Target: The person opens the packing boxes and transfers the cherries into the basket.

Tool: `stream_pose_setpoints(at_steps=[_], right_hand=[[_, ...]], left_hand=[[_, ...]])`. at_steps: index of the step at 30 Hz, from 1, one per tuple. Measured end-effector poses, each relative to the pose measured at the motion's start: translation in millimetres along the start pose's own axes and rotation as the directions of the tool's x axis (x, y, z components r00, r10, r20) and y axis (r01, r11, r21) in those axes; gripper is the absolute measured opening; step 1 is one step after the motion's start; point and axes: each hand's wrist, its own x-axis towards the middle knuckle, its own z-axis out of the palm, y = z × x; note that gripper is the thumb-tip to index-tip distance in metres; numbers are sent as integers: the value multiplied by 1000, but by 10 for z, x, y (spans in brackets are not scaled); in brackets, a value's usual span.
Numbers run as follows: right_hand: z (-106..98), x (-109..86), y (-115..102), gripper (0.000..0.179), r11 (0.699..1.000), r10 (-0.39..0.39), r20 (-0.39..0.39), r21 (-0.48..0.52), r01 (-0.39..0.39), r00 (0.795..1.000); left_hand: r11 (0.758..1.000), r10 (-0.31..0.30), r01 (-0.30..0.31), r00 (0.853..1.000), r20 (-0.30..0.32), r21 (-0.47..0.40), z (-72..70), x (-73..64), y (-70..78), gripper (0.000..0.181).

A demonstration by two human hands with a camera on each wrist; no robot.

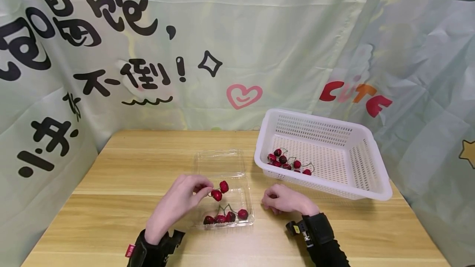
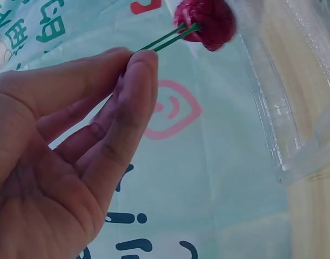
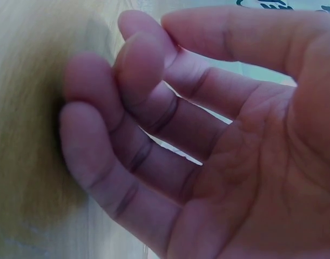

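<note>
My left hand (image 1: 176,203) pinches the green stems of a pair of red cherries (image 1: 217,195) between thumb and forefinger. The pair hangs over a clear plastic clamshell box (image 1: 249,201) whose lid (image 1: 219,162) lies folded back. In the left wrist view the stems run from the fingertips to the cherry pair (image 2: 210,24), partly cut off by the frame's top. Several cherries with stems (image 1: 231,216) lie along the box's near side. To the right of the box, my right hand (image 1: 283,199) rests on the table, its fingers (image 3: 86,145) loosely curled around nothing.
A white perforated plastic basket (image 1: 326,184) stands at the table's right rear, with several more cherries (image 1: 285,160) gathered in its left end. Behind the wooden table (image 1: 141,168) hangs a printed cloth (image 1: 289,44).
</note>
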Motion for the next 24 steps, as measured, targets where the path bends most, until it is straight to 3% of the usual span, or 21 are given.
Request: stream_pose_setpoints(at_steps=[13,24], right_hand=[[17,3,15,15,1000,6,-15,-11,-7,1000],[28,2,1,12,999,29,-27,-16,-29,999]], left_hand=[[995,-38,24,988,-148,-97,4,24,2,13],[986,-40,9,983,-181,-165,8,88,26,13]])
